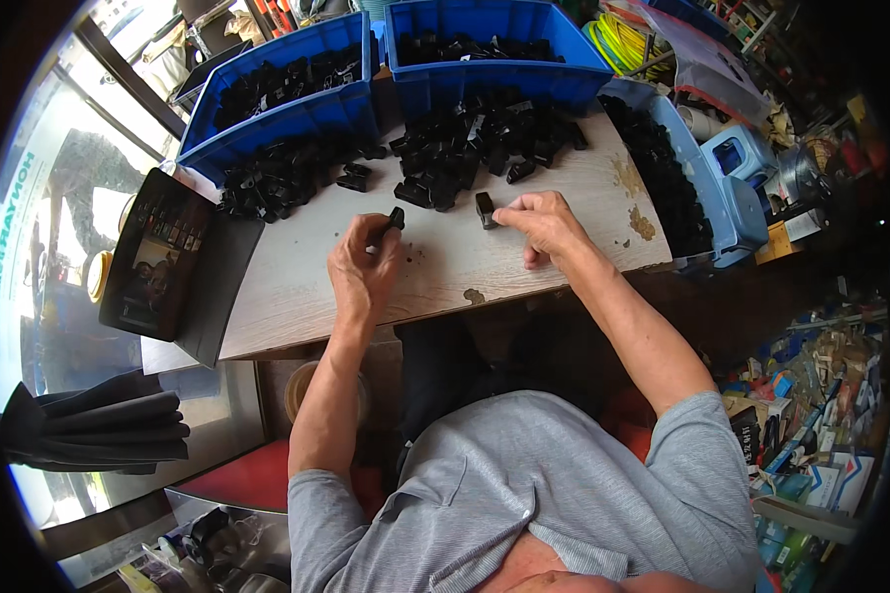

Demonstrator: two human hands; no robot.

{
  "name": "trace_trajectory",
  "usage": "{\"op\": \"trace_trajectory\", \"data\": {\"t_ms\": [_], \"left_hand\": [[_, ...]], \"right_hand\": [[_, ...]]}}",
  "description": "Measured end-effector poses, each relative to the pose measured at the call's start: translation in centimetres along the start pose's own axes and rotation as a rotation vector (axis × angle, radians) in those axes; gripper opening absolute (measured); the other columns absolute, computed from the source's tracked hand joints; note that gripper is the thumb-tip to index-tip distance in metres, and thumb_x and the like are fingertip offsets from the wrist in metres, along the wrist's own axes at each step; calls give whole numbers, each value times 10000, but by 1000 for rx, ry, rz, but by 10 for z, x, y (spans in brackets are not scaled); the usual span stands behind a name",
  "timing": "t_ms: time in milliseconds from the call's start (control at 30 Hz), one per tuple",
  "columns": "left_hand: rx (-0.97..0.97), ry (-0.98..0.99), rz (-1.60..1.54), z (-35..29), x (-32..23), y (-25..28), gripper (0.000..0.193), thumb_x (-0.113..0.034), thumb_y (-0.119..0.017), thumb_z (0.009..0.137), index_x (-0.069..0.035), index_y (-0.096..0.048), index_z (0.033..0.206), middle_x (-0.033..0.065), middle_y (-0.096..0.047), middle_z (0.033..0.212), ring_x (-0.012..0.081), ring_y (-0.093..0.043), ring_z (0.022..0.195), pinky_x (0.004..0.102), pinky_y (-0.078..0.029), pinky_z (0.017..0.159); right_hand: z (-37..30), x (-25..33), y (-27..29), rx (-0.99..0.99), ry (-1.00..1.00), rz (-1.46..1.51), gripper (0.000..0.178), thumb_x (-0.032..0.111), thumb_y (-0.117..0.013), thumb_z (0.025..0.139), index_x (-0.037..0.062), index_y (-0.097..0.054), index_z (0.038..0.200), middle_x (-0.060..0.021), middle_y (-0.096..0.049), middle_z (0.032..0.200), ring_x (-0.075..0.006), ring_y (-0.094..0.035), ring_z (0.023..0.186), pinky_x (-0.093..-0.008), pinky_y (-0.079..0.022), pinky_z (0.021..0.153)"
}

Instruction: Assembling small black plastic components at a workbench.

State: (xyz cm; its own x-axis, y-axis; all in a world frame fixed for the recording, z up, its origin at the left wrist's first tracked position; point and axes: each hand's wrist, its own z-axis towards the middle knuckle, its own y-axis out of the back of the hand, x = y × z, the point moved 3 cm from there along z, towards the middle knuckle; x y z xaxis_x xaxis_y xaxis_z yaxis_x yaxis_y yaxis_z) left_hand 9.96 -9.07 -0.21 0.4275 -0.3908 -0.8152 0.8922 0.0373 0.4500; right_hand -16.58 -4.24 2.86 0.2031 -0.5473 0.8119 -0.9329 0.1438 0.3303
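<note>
My left hand (361, 267) is raised over the wooden table, fingers curled round a small black plastic part (397, 216) whose tip sticks out by the thumb. My right hand (546, 229) pinches another black plastic part (484, 209) between thumb and forefinger, to the right of the left hand. Beyond both hands lies a heap of similar black parts (430, 163), with a second heap (267, 178) further left. A few single parts (354, 177) lie apart from the heaps. The exact kind of these parts is too small to make out.
Two blue bins (504, 74) (277, 99) of black parts stand along the table's far edge. At the right is a lighter blue crate (707, 188) with more parts. A tablet (158, 257) leans at the left. The table's front edge (405, 318) is chipped.
</note>
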Motion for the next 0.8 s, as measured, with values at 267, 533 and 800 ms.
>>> {"op": "trace_trajectory", "data": {"t_ms": [267, 533, 800], "left_hand": [[7, 48, -283, -16, -31, -39, 206, -21, -719, 900, 14, -687, 1101, 66, -743, 947, 120, -677, 874, 269, -532, 832], [12, 28, -203, -7, -40, -69, 241, -69, -736, 895, 10, -696, 1119, 133, -764, 983, 181, -727, 937, 314, -550, 846], [-52, -89, -139, -3, -33, -48, 231, -77, -739, 882, -26, -690, 1101, 146, -750, 975, 308, -737, 819, 367, -570, 734]], "right_hand": [[-4, -2, 2, 118, 268, 86, 300, 125, -759, 841, 25, -665, 1109, -23, -560, 627, -105, -542, 439, -282, -498, 396], [-10, 8, -27, 138, 163, -157, 288, 156, -728, 849, 39, -707, 1111, -65, -654, 735, -137, -573, 459, -312, -519, 412], [-10, -1, -20, 203, 216, 24, 257, 123, -741, 859, 13, -681, 1084, -53, -634, 678, -119, -565, 455, -297, -509, 400]]}}
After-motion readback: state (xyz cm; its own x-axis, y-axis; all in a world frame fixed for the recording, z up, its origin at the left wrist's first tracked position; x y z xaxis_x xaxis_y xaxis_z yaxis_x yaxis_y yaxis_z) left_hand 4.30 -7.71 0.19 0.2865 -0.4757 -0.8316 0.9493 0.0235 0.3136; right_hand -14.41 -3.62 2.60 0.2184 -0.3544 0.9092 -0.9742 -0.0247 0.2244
